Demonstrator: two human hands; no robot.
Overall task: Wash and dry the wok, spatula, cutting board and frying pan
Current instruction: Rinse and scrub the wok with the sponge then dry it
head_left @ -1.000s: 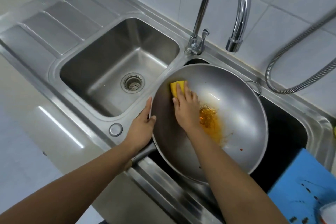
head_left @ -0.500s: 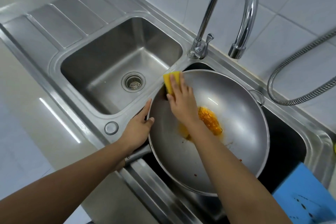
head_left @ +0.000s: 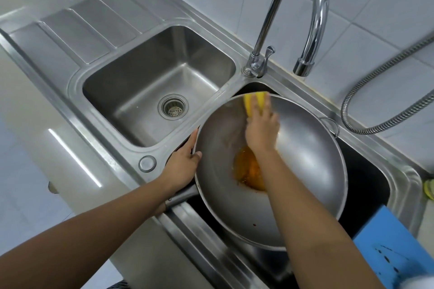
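A large steel wok [head_left: 310, 162] lies tilted over the right sink basin, with an orange greasy pool [head_left: 247, 170] at its bottom. My left hand [head_left: 183, 163] grips the wok's left rim, just above its handle [head_left: 182, 197]. My right hand [head_left: 261, 129] presses a yellow sponge [head_left: 256, 101] against the wok's far inner wall near the rim. A blue cutting board [head_left: 397, 256] with dark stains sits at the bottom right corner. Spatula and frying pan are not visible.
The left basin [head_left: 131, 91] has a drain strainer [head_left: 173, 107] and nothing in it. A curved chrome tap [head_left: 305, 19] arches over the wok, with no water running. A metal hose [head_left: 385, 91] hangs at the right wall. A ribbed draining board [head_left: 89, 23] lies far left.
My right hand has swept the sponge from the wok's left inner wall up toward the far rim. The orange residue has spread at the bottom. The left hand keeps its hold.
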